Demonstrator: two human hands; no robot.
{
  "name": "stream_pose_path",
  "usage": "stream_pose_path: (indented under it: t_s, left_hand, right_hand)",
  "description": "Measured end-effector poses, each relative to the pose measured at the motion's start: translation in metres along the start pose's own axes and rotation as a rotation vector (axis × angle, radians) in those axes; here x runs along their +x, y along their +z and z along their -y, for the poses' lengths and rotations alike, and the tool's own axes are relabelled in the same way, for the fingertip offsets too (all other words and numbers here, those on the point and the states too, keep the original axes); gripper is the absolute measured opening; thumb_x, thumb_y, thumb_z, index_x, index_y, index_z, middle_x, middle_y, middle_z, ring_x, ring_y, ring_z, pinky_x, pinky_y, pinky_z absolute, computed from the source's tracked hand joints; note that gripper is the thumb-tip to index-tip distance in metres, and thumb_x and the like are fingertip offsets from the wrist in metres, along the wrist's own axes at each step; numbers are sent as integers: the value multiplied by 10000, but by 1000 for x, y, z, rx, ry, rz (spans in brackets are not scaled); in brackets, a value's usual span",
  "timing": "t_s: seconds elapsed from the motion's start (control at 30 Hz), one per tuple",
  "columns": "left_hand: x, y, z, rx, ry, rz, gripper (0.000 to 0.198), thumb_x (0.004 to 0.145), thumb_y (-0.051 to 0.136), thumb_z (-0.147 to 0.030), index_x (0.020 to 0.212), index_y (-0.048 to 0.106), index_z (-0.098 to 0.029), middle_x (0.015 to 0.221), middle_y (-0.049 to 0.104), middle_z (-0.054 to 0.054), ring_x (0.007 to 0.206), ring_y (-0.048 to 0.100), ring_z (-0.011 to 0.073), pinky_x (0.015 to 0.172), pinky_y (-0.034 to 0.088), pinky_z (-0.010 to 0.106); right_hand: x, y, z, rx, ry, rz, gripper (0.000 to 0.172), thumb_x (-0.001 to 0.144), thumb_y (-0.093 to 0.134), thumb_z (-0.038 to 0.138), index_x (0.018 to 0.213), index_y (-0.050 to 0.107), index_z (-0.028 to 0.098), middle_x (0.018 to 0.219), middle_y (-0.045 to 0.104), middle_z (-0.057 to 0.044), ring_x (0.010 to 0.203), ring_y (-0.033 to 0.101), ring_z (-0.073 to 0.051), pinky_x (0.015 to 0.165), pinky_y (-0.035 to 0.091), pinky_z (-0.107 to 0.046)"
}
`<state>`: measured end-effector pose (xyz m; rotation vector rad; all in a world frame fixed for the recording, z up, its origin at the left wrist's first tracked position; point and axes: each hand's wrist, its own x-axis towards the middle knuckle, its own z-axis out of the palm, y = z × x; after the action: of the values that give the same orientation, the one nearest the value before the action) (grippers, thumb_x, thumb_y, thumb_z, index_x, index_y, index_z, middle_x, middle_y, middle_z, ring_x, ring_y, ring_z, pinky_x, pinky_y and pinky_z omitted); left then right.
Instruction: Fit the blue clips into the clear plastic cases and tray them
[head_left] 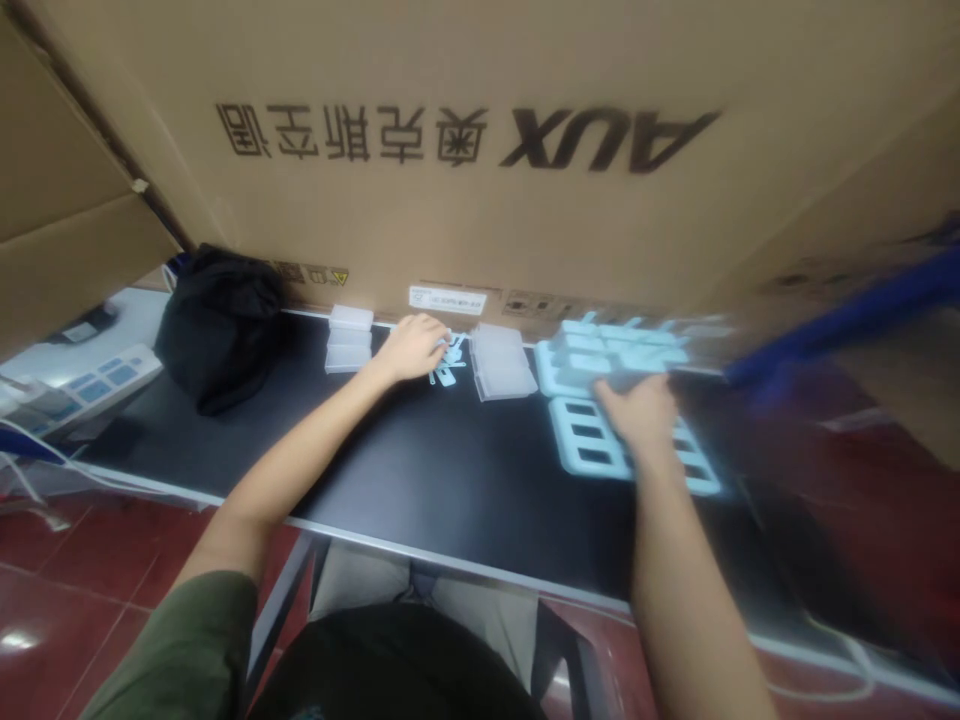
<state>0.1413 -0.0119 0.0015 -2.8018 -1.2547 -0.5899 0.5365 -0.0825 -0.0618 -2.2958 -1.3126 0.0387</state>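
My left hand (414,346) reaches to the back of the black table, its fingers curled at a small pile of light blue plastic sticks (448,376). Whatever its fingertips pinch is hidden. On the right, my right hand (643,408) grips a light blue ice pop mould (577,350), thumb toward the left; motion blurs it. Sticks stand up along the mould's back. In front of it, partly under my wrist, lies a light blue frame (592,466) with rectangular openings. Stacked translucent cases (501,362) lie between my hands, and more translucent cases (349,340) sit left of my left hand.
A large cardboard box (420,220) walls off the table's back. A black cloth bundle (217,330) lies at left, near a white power strip (105,385) with cables. A blue bar (840,320) slants in from the right. The table's front edge (450,563) runs before my lap.
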Motion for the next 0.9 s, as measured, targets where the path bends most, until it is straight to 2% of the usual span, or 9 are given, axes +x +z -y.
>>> stream_pose_path:
  t_s: [0.13,0.27,0.37,0.43,0.5,0.6,0.67,0.77,0.9]
  left_hand:
    - [18,25,-21,159,36,102,312,1031,471,-264,1133,746,-159,1228,756,106,1233,604,299,1131,394,478]
    - [16,40,-22,187,41,106,365,1027,460,-232,1260,734,-173,1316,733,94,1267,587,300,1165,359,472]
    - [15,48,-24,184,35,94,368,1000,490,-215,1266,745,-202,1345,717,85,1274,581,302,1152,373,467]
    - [15,54,-27,191,13,78,347,993,501,-221,1222,760,-186,1333,711,104,1263,584,309,1146,382,472]
    - [14,58,-31,199,-7,56,346,992,498,-218,1214,753,-146,1319,699,141,1265,580,318,1160,375,482]
    - [12,63,-34,189,-29,17,368,1003,475,-211,1254,723,-106,1311,683,175,1271,573,324,1190,352,496]
    - [12,65,-34,167,-43,-3,382,1013,461,-211,1290,708,-117,1326,680,164,1280,569,320,1208,336,499]
    - [11,66,-33,127,-51,-5,408,1020,462,-216,1356,685,-157,1363,680,135,1304,556,315,1217,331,506]
    - [10,64,-31,86,-64,11,429,1026,453,-226,1388,682,-201,1385,688,102,1311,549,318,1227,317,538]
  right_hand:
    - [0,0,-4,140,-11,-8,749,742,711,565,1249,563,35,1147,676,-290,1142,638,-426,1044,493,-517]
    - [-2,-3,1,175,-70,-35,556,700,693,539,1058,601,124,989,677,-228,1058,636,-418,1012,495,-557]
    - [-5,-13,10,226,-18,-111,482,680,704,499,996,611,147,950,686,-213,1035,651,-421,1017,496,-573]
    - [-10,-26,15,289,37,-197,468,690,694,478,1009,619,144,954,696,-205,1016,670,-414,1017,502,-569]
    - [-15,-42,20,335,64,-273,504,764,629,472,1129,604,126,1038,703,-210,1024,687,-386,1006,516,-539]
    - [-21,-66,38,371,-21,-288,502,916,473,466,1307,515,155,1220,676,-223,1113,682,-346,977,532,-491]
    - [-23,-75,61,371,-122,-222,429,943,480,517,1222,549,198,1186,691,-211,1081,679,-351,928,539,-490]
    - [-18,-76,112,311,-278,-35,397,872,613,593,1003,606,218,1004,720,-159,934,673,-331,848,542,-456]
    - [-5,-59,174,176,-513,302,396,921,534,540,1054,662,190,1088,749,-149,1031,687,-321,889,528,-386]
